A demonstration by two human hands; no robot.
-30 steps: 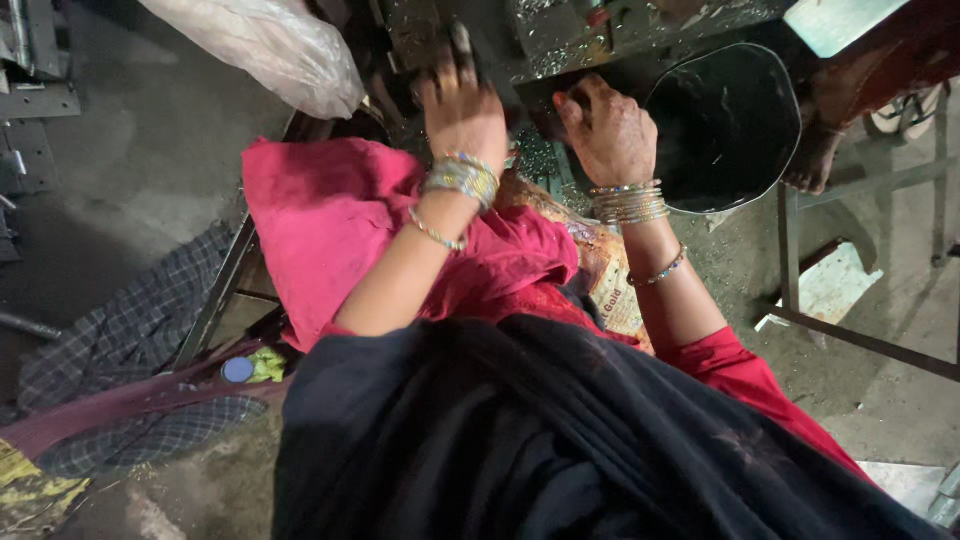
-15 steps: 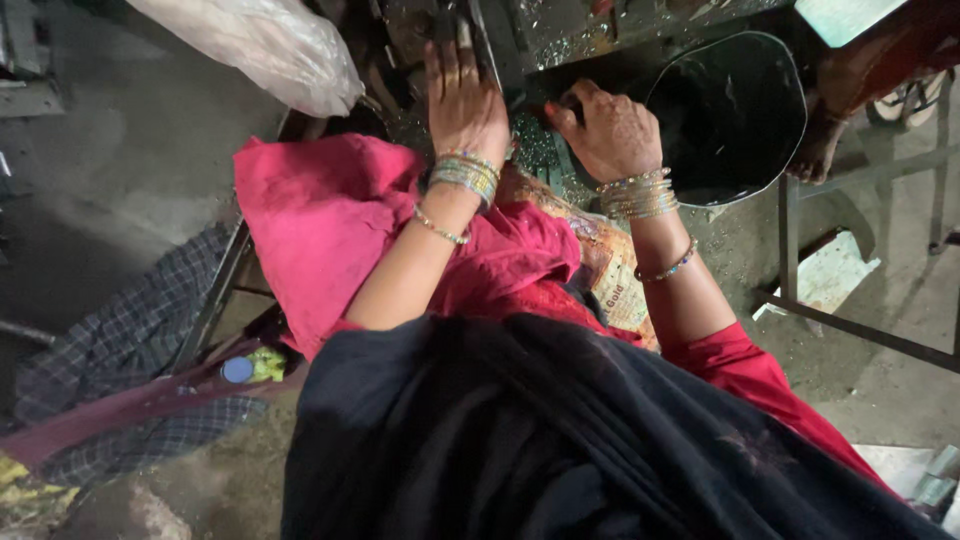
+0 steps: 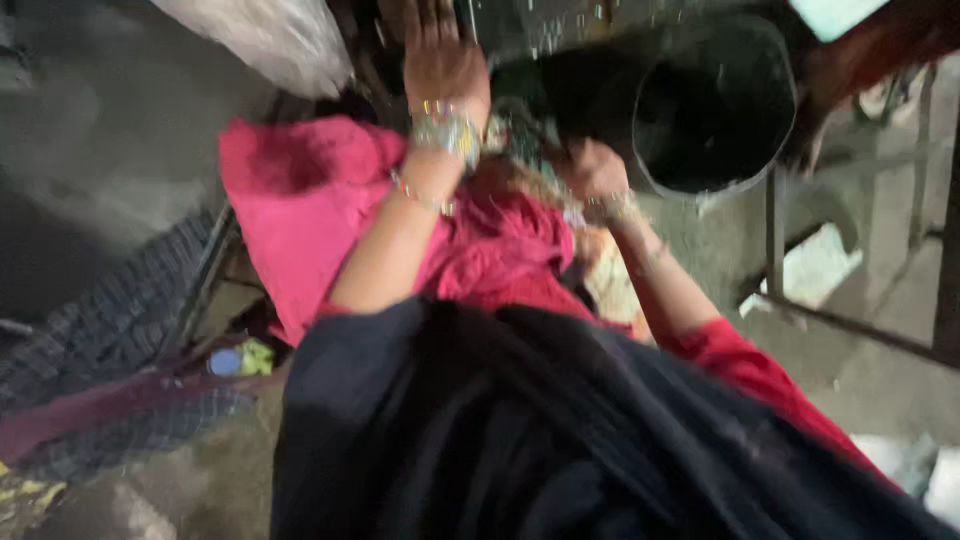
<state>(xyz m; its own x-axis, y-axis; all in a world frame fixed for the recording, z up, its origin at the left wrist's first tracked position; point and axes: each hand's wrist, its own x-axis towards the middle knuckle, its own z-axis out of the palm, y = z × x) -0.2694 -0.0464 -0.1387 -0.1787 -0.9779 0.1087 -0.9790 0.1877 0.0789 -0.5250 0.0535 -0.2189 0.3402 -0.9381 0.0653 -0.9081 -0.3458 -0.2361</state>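
Nearest us, dark cloth fills the bottom, pink fabric just beyond it. Since half a second ago our right hand has pulled back from the black bucket toward the lap; it looks curled, but blur hides any grip, so we cannot tell. Our left hand has slid further forward, open and flat on the speckled metal surface. We judge the work shifts from bucket to surface.

pink cloth, black bucket, checked fabric
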